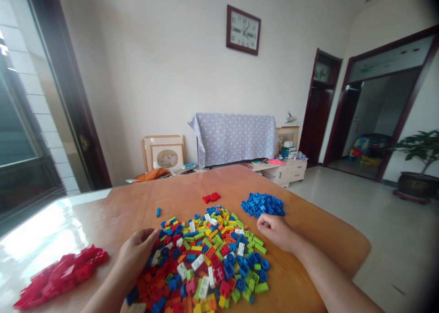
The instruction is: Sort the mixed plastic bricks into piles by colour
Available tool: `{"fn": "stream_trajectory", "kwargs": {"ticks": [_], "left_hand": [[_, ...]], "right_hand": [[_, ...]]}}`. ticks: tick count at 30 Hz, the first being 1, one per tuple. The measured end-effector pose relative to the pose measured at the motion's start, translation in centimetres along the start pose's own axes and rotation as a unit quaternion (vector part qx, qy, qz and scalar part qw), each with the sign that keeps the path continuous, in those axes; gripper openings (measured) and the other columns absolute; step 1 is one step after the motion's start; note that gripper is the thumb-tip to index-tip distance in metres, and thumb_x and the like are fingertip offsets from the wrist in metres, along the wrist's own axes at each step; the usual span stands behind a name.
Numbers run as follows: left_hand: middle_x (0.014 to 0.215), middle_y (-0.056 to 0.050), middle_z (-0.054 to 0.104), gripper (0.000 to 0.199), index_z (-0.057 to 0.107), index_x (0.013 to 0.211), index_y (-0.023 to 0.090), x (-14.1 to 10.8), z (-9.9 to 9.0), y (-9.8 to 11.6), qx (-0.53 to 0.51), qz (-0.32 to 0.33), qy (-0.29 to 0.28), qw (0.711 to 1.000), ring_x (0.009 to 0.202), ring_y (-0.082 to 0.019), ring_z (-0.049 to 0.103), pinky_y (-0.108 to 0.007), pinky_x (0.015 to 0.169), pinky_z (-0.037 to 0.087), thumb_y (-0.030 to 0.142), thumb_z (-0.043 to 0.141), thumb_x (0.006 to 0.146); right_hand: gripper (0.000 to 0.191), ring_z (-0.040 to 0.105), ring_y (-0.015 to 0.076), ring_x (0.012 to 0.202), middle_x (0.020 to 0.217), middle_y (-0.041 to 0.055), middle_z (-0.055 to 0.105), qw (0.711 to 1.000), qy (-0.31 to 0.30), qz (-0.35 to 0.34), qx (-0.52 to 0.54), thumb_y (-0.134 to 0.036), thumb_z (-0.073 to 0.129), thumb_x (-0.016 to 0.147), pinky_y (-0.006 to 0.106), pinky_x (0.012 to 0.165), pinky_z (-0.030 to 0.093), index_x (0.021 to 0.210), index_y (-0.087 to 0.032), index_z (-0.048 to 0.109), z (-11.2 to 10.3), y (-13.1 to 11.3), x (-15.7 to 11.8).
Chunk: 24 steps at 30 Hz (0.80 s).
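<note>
Tight quarters, easy spills

From the head view, the chief risk looks like mixing. The right hand (277, 230) is just beside the near edge of the blue heap (262, 204), its fingers curled in toward the palm; I cannot tell whether anything is pinched inside. A careless turn of that wrist could push blue pieces back into the mix (206, 249), since only a narrow strip of table (325, 226) parts the two. A shove the other way could send some over the table's edge, which runs near the heap.

The left hand (139, 248) is at the left side of the mix, fingers bent and close together; whether they grip a piece is hidden. Its forearm lies between the mix and the red heap (61, 276), so a wide sweep could catch either.

The pieces look like hard, glossy plastic: studded blocks, long and short, in green, white, yellow, orange, red and blue. Round blue wheels (262, 276) at the mix's right side would probably roll if knocked. Beyond the mix lie a few red pieces (211, 197) and one oblong blue brick (158, 212). The table is smooth, orange-brown and shiny, with strong glare at left.
</note>
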<state>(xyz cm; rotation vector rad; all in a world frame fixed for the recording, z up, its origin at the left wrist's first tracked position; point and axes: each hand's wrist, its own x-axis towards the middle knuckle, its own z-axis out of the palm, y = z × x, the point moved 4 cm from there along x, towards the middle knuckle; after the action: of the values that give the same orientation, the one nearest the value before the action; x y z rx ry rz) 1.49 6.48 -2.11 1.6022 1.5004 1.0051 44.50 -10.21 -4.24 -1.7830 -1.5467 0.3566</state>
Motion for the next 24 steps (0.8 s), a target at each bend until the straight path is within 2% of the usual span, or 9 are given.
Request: {"fn": "stream_trajectory", "kwargs": {"ticks": [6, 11, 14, 20, 24], "left_hand": [[0.084, -0.007, 0.077, 0.051, 0.069, 0.098, 0.016, -0.2, 0.3, -0.2, 0.001, -0.010, -0.030, 1.000, 0.082, -0.027, 0.072, -0.029, 0.066, 0.056, 0.059, 0.064, 0.072], [0.083, -0.006, 0.077, 0.049, 0.070, 0.097, 0.016, -0.6, 0.4, 0.3, -0.008, -0.019, -0.030, 0.999, 0.081, -0.026, 0.072, -0.028, 0.063, 0.055, 0.057, 0.066, 0.071], [0.083, -0.006, 0.077, 0.049, 0.070, 0.098, 0.016, -0.6, 0.4, 0.3, -0.021, -0.024, -0.032, 0.999, 0.080, -0.026, 0.072, -0.028, 0.062, 0.055, 0.056, 0.067, 0.070], [0.089, -0.006, 0.077, 0.051, 0.070, 0.101, 0.017, 0.0, 0.5, -0.6, -0.008, -0.018, -0.036, 0.999, 0.083, -0.025, 0.072, -0.028, 0.066, 0.056, 0.059, 0.066, 0.072], [0.087, -0.005, 0.077, 0.050, 0.070, 0.101, 0.017, -0.2, 0.5, -0.5, -0.014, -0.025, -0.035, 0.999, 0.082, -0.025, 0.072, -0.027, 0.064, 0.056, 0.058, 0.067, 0.071]], "right_hand": [[0.014, 0.055, 0.0131, 0.063, 0.066, -0.0035, 0.063, 1.000, -0.005, -0.012, -0.021, -0.029, 0.055, 0.084, 0.022, 0.061, 0.041, 0.083, -0.020, 0.066, 1.1, -0.1, 0.2], [0.018, 0.060, 0.0149, 0.072, 0.086, 0.0008, 0.066, 0.997, 0.019, -0.059, -0.050, -0.026, 0.056, 0.084, 0.025, 0.068, 0.045, 0.095, -0.023, 0.071, 1.3, -2.1, 0.0], [0.020, 0.062, 0.0162, 0.079, 0.094, 0.0024, 0.066, 0.996, 0.012, -0.070, -0.062, -0.024, 0.058, 0.083, 0.027, 0.071, 0.047, 0.098, -0.025, 0.071, 1.5, -3.1, -0.1], [0.016, 0.061, 0.0206, 0.094, 0.097, 0.0034, 0.064, 0.988, 0.002, -0.097, -0.121, -0.029, 0.066, 0.081, 0.030, 0.081, 0.046, 0.096, -0.027, 0.071, 2.0, -4.2, -0.4], [0.015, 0.061, 0.0207, 0.094, 0.096, 0.0034, 0.064, 0.987, 0.000, -0.096, -0.130, -0.029, 0.066, 0.081, 0.030, 0.080, 0.046, 0.095, -0.026, 0.070, 2.2, -4.3, -0.4]]}}
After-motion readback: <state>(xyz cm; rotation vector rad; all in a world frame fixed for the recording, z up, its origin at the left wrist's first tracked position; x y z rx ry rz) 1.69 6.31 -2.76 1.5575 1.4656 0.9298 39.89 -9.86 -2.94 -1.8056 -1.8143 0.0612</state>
